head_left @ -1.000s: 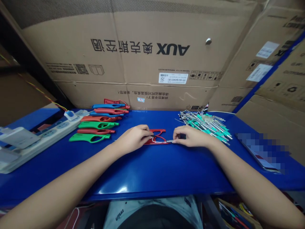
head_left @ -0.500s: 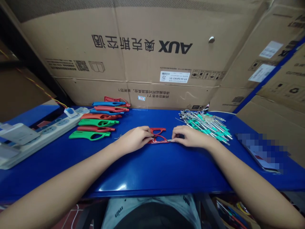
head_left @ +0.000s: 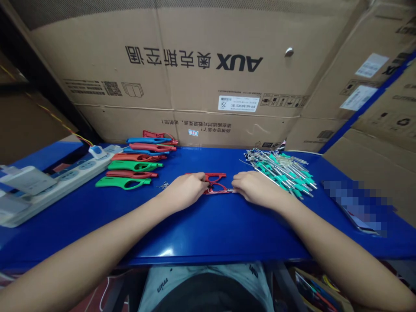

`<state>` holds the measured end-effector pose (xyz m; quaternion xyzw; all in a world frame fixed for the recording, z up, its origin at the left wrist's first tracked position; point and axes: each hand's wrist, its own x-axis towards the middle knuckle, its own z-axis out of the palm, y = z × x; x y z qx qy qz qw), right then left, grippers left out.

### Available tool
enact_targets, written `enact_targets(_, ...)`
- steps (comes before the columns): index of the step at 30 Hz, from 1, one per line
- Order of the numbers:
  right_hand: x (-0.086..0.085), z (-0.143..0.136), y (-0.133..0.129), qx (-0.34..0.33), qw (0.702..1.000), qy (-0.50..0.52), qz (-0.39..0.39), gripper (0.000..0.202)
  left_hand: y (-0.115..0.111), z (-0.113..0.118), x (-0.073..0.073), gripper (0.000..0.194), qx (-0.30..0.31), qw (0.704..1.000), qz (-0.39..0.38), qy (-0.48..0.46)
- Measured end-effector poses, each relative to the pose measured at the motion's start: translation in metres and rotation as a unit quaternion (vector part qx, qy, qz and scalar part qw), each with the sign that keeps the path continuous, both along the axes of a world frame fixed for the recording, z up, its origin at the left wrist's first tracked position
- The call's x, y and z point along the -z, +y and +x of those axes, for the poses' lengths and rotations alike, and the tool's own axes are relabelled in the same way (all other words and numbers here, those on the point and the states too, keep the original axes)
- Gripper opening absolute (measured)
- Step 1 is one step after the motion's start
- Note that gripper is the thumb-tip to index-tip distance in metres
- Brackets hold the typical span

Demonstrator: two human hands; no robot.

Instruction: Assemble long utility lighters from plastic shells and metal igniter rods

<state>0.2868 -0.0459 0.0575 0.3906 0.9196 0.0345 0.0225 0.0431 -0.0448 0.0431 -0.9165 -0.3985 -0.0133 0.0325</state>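
Note:
Two red plastic shell halves (head_left: 218, 191) lie on the blue table in front of me, each with a loop-shaped opening. My left hand (head_left: 190, 189) covers the left part of them, its fingers closed on the nearer half. A thin metal tip sticks out of the right end of that half, and my right hand (head_left: 248, 185) pinches it between closed fingers. Small metal pieces (head_left: 164, 185) lie just left of my left hand. What sits inside the shell under my left fingers is hidden.
At the left are red, blue and green handles (head_left: 128, 182) in a stack and a white power strip (head_left: 69, 174). Metal rods with green parts (head_left: 281, 171) are piled at the right, near a blurred phone (head_left: 354, 210). A cardboard wall (head_left: 195, 86) stands behind.
My right hand has rolled over, its fingers now more tucked in around the metal tip. The white wire seen in the nearer half shows less. My left hand has barely moved.

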Motion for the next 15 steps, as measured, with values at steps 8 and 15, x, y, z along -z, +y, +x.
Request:
enact_targets(8, 0.001, 0.002, -0.002, 0.030, 1.000, 0.000, 0.000, 0.021, -0.012, -0.004, 0.001, 0.040, 0.028, 0.997, 0.046, 0.052)
enact_targets(15, 0.002, 0.007, 0.000, 0.040, 0.999, 0.010, -0.013, 0.018, -0.011, -0.005, 0.000, 0.042, 0.044, 0.998, 0.029, 0.024)
